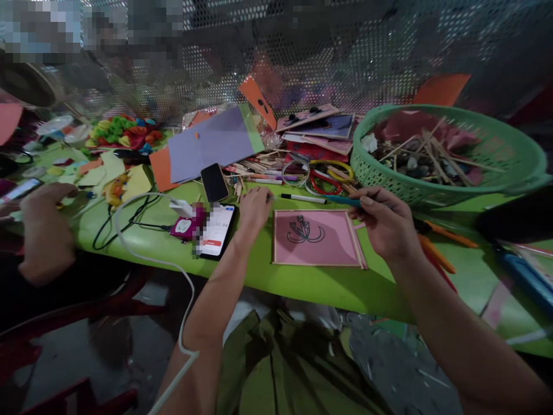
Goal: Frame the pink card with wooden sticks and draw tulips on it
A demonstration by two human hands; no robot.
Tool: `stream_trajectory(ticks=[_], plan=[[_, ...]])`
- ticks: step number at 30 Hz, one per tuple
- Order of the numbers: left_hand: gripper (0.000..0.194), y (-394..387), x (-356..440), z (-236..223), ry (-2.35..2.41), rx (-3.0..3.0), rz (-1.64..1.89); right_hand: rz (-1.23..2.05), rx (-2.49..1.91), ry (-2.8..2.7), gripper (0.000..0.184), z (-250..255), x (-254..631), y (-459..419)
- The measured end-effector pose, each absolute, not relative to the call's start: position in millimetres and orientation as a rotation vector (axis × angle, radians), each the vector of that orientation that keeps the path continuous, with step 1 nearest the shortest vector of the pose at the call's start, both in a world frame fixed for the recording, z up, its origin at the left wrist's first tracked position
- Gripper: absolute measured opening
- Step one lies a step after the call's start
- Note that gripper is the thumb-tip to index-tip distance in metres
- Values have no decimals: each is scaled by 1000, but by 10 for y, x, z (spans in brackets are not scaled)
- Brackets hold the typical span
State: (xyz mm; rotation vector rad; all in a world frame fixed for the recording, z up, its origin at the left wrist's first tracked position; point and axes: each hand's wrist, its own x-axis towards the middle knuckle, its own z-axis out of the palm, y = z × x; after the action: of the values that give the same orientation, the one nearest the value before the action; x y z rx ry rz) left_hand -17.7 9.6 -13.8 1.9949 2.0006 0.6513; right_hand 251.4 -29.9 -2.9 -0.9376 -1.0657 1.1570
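A pink card (pixel 317 253) framed with thin wooden sticks lies in front of me, with a dark line drawing of flowers on it. My right hand (pixel 386 222) is closed round a slim teal pen (pixel 345 200), held beyond the card's upper right corner and pointing left. Left of the card, my left hand (pixel 254 208) rests low over the table with its fingers curled together; what they pinch, if anything, is too small to tell. Between the hands, a white and black marker (pixel 302 199) lies above the card's top edge.
A green basket (pixel 449 190) of sticks and stones stands at the right, near orange-handled scissors (pixel 436 253). Two phones (pixel 215 183), a magenta device (pixel 185 227) and a white cable (pixel 151 259) are at the left. Coloured paper (pixel 207 147) lies behind. Another person's arm (pixel 47 230) rests far left.
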Motion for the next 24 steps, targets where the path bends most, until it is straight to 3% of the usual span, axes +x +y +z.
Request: stream_trajectory(ticks=[4, 9, 15, 24], plan=[[5, 116, -61, -223, 1483, 1743, 1051, 1191, -937, -1072, 19, -1, 2481, -335], [29, 75, 111, -318, 970, 1431, 1101, 1249, -913, -1095, 22, 26, 2431, -374], [47, 17, 128, -269, 884, 1344, 1055, 1251, -913, -1103, 20, 25, 2423, -380], [42, -15, 137, -210, 918, 1339, 1064, 1256, -948, -1166, 19, -21, 2451, -360]])
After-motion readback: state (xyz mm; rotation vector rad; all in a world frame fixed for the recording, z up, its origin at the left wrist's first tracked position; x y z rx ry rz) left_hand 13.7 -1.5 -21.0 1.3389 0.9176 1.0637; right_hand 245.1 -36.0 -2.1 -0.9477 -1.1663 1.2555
